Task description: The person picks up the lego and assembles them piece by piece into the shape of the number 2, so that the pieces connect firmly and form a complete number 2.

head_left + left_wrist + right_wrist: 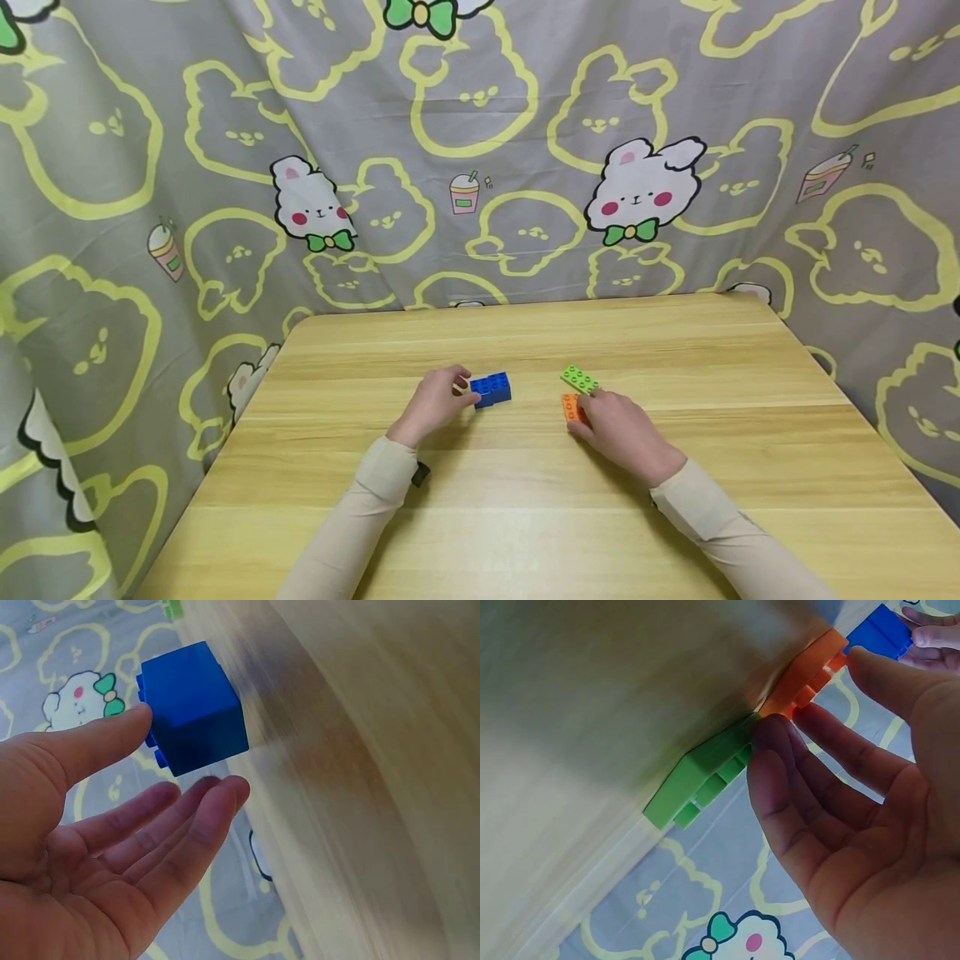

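Observation:
A blue building brick point(491, 389) with studs on top stands on the table, its outline stepped partway along. My left hand point(437, 402) is at its left end. In the left wrist view the thumb tip point(141, 718) overlaps the studded side of the blue brick point(196, 712), and the other fingers lie loosely bent, apart from it. To the right, my right hand point(622, 429) pinches a flat orange brick point(569, 408) between thumb and index finger. The other fingertips reach the end of a flat light green brick point(705, 776), which lies just beyond the orange one.
The bricks lie on a light wooden table point(510, 517). Behind it and along both sides hangs a grey curtain point(525, 108) printed with yellow outlines and white cartoon animals. A small dark object point(421, 474) sits at the left wrist.

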`<state>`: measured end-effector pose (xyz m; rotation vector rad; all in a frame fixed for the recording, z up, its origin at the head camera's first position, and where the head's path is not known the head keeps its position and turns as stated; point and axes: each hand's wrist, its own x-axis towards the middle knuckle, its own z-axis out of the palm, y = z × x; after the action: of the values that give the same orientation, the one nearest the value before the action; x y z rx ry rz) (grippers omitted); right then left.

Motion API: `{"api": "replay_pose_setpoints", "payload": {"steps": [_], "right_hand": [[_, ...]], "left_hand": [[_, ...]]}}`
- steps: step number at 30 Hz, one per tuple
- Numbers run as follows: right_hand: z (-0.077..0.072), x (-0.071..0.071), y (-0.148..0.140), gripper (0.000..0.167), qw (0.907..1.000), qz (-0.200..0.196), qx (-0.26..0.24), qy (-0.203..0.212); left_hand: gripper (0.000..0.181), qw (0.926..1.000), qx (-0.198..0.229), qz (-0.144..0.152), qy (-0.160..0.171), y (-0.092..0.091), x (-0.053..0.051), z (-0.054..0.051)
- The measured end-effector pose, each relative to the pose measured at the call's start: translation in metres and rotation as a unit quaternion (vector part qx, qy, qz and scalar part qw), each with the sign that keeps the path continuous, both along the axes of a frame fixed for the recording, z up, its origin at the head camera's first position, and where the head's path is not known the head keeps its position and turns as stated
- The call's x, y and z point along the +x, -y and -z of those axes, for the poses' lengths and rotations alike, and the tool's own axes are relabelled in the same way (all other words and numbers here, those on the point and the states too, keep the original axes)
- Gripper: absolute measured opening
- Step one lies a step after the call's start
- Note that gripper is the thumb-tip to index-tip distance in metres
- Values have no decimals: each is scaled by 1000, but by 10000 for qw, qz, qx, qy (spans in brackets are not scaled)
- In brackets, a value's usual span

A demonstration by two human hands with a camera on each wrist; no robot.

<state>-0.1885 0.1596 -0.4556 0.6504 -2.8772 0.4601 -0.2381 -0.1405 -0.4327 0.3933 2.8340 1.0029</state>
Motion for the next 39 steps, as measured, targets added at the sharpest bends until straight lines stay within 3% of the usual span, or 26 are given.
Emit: {"api": "replay_pose_setpoints", "payload": {"steps": [12,26,39], "right_hand": [[-1,3,2,20,9994,39,-73,340],[1,6,-5,10,9975,-294,-117,635],[1,9,-9,14,9955,-856,-115,397]], "left_hand": [[36,9996,100,92,238,0,-2,1],[30,9992,58,150,373,7,2,-1],[28,9949,-19,856,530,12,6,-2]]}}
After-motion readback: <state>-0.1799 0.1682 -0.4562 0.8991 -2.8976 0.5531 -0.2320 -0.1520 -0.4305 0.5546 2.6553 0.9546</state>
